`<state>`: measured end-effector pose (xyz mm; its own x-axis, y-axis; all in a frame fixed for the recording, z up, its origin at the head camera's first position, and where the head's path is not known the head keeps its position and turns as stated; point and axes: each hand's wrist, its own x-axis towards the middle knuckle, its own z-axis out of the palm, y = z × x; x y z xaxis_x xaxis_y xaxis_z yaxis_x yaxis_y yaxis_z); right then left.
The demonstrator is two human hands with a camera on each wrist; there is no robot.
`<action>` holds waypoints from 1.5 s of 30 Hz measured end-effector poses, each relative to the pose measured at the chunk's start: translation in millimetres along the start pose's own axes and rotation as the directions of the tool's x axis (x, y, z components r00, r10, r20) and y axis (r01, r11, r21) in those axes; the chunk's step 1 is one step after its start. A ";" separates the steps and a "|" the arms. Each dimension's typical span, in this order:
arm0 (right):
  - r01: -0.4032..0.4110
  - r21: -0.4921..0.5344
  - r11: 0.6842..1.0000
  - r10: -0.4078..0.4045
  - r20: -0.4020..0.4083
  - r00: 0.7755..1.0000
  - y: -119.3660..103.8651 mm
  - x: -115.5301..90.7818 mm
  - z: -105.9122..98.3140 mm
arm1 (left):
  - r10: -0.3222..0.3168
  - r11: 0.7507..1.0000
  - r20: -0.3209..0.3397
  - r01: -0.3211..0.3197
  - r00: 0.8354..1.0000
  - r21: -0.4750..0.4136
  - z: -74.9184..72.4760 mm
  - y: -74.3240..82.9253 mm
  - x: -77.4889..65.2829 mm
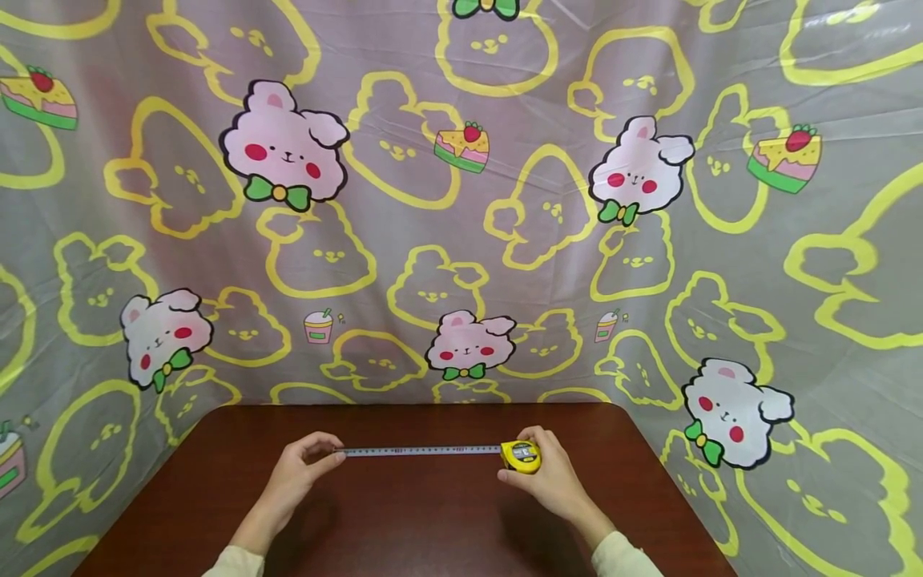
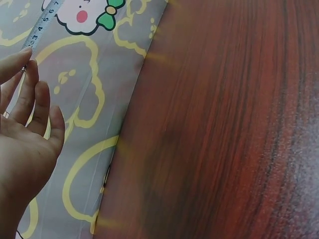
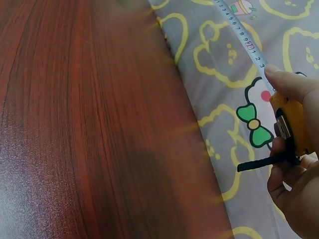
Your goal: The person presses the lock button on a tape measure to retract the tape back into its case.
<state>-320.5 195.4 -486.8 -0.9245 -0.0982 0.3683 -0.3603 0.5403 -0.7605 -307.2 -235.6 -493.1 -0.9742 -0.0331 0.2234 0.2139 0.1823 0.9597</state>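
A yellow tape measure [image 1: 521, 457] is gripped by my right hand [image 1: 551, 474], thumb below the case and fingers over its top. Its white blade [image 1: 425, 451] stretches left in a straight line to my left hand [image 1: 299, 469], which pinches the free end between thumb and fingertip. In the left wrist view the blade [image 2: 42, 30] shows low numbers near the pinch. Close to the case, the right wrist view shows the blade [image 3: 244, 40] just past a red 20. A black strap [image 3: 259, 163] hangs from the case.
Below the hands lies a dark red-brown wooden table [image 1: 425, 521] with rounded far corners. A grey curtain [image 1: 404, 216] printed with rabbits and yellow outlines surrounds the table at the back and both sides.
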 end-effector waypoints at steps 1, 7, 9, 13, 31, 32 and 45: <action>-0.001 0.000 1.000 0.001 0.001 1.000 -0.3 0.0 0.1 | -0.002 1.000 0.000 0.002 1.000 0.000 0.1 0.2 0.1; 0.004 0.003 1.000 -0.004 0.015 1.000 -3.0 0.9 1.6 | 0.017 1.000 -0.003 -0.017 1.000 0.003 2.3 -0.4 1.7; 0.003 0.007 1.000 -0.003 0.023 1.000 -4.3 1.0 2.5 | 0.030 1.000 0.000 -0.030 1.000 0.005 3.2 -1.3 2.2; -0.004 0.014 1.000 0.004 0.030 1.000 -6.1 1.4 5.0 | 0.048 0.999 0.001 -0.048 0.999 -0.004 4.9 -3.2 3.7; 0.030 0.042 0.999 -0.031 0.030 0.999 -13.2 -0.3 19.7 | 0.116 0.993 0.044 -0.115 0.992 -0.019 19.6 0.0 3.4; 0.031 0.041 0.999 -0.033 0.031 0.999 -13.1 -0.5 20.3 | 0.116 0.993 0.045 -0.115 0.992 -0.023 21.1 0.5 3.5; 0.043 0.062 0.997 -0.047 0.068 0.997 -14.8 -1.2 31.7 | 0.102 0.994 0.067 -0.100 0.992 -0.031 36.4 0.8 8.3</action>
<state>-318.1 161.0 -492.9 -0.9128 -0.1799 0.3666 -0.4066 0.4831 -0.7754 -317.7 -199.9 -496.6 -0.9499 0.0519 0.3082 0.3125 0.1537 0.9374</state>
